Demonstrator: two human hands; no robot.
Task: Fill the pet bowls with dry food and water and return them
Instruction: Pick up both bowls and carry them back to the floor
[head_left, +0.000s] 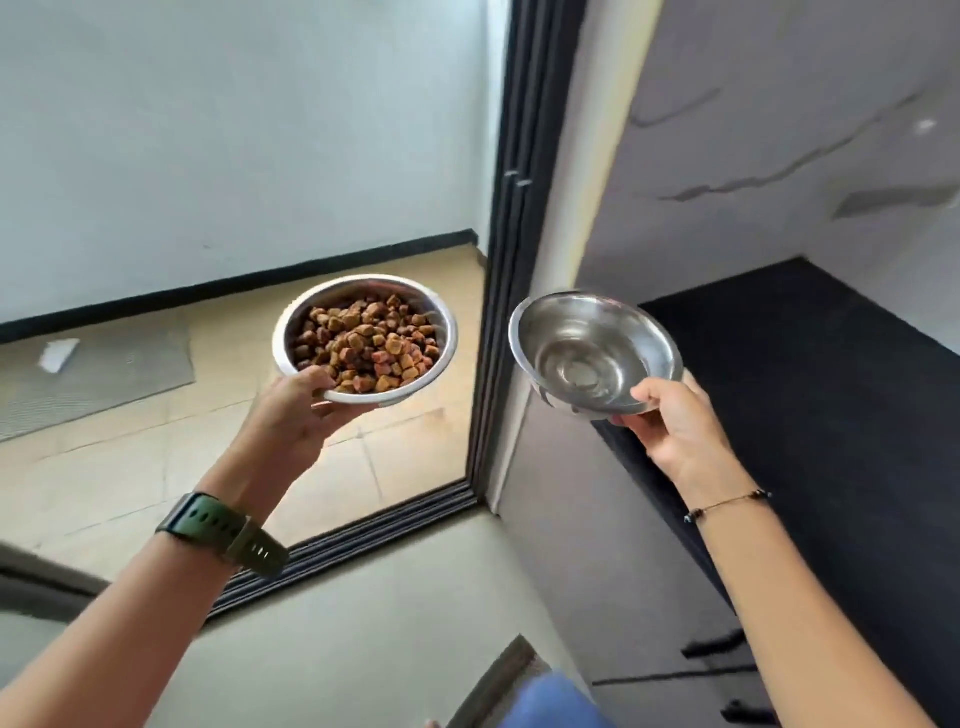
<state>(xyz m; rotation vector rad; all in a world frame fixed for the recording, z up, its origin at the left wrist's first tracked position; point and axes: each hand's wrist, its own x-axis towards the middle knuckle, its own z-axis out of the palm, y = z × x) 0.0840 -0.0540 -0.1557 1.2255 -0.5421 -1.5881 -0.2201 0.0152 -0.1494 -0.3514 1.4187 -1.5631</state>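
The food bowl (291, 332), a round steel bowl, is full of brown dry kibble (366, 343) and is held in the air to the left of the dark door frame (506, 249). The left hand (298, 415) grips its near rim, with the thumb on the edge and the fingers curled under the bottom. A green watch (226, 532) sits on that wrist.

To the right of the door frame, the water bowl (595, 351), also steel, is held at about the same height and tilts a little toward the camera. I cannot tell for sure if it holds water; the inside only shines. The right hand (675, 431) pinches its near rim between thumb and fingers. A thin bracelet (727, 504) is on this wrist.

Left of the frame, below the food bowl, lies a tiled floor (130, 488) with a grey mat (98, 374). Right of the frame there is a black surface (831, 415).
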